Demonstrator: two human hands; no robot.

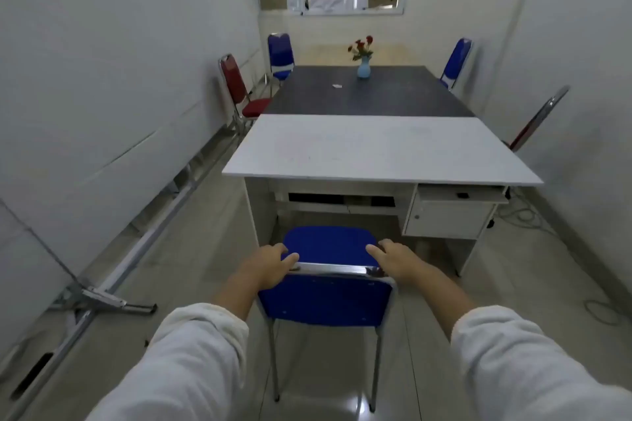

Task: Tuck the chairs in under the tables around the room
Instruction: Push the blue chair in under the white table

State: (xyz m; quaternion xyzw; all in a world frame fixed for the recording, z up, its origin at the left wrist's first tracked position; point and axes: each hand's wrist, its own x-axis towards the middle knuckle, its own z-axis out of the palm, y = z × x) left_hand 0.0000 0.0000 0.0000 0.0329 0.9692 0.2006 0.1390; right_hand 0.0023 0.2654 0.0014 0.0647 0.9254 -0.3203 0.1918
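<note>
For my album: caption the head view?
Left hand and right hand grip the blue chair facing the white desk.

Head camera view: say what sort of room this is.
Probably a small office or meeting room: a white desk with a drawer cabinet, a dark table holding a flower vase, and padded chairs around both.

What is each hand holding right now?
Left hand: grips the blue chair at the left end of its backrest top.
Right hand: grips the right end of the same backrest top.
</note>
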